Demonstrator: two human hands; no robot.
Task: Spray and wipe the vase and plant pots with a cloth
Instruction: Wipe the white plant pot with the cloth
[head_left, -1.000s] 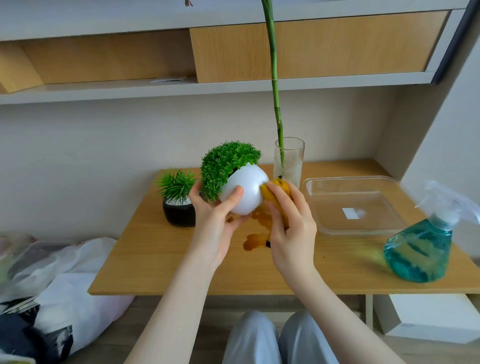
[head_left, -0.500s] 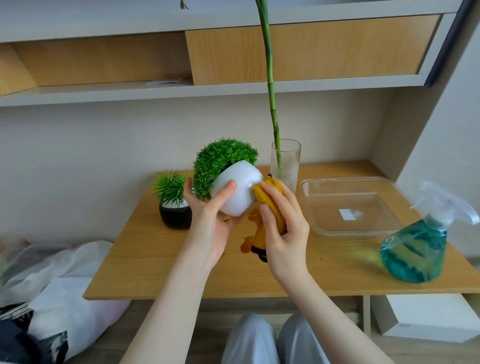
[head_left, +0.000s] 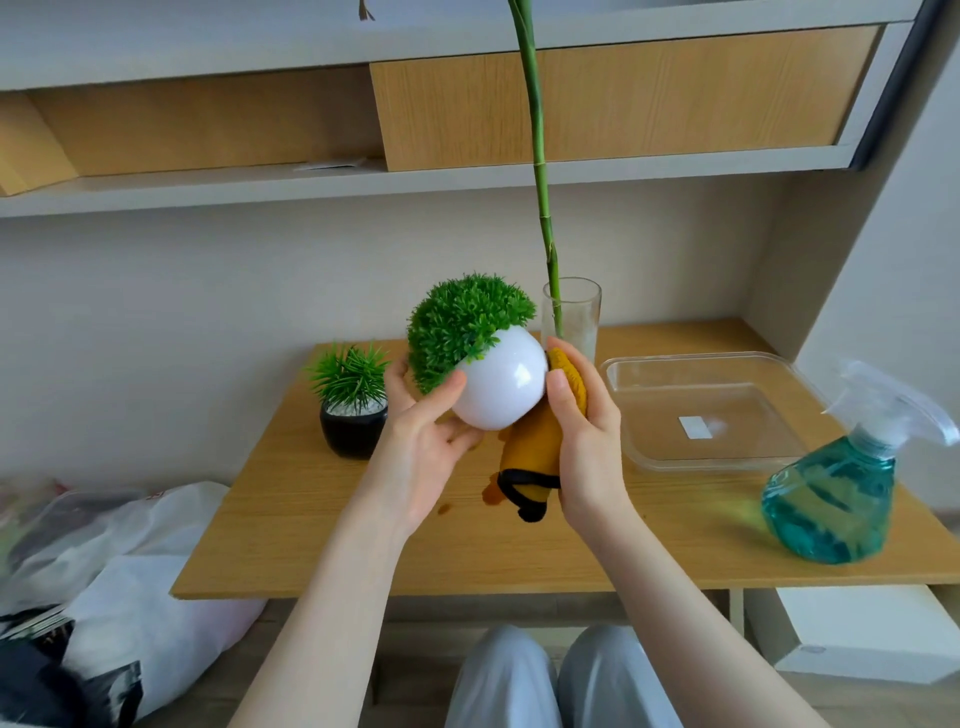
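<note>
Sitting nearest, grey-trousered knees show below the counter edge, with white and dark bags heaped on the floor at the left. On the counter's right side stands a teal spray bottle, its clear trigger head pointing left, and just behind it a clear shallow tray.

Held up above the counter's middle, the white round pot is tilted, its mouth and bushy green plant leaning up and to the left, its base toward the lower right. The left hand grips it from below, thumb curled across the near face and fingers round the far side. The right hand clasps a mustard cloth and presses it against the pot's right flank; the cloth's black-edged end hangs down toward the counter.

Farther back, a small black pot with spiky leaves stands left, apart from the hands. Directly behind the right hand stands a glass vase, upright, holding one tall green stem that rises past the wall shelf.
</note>
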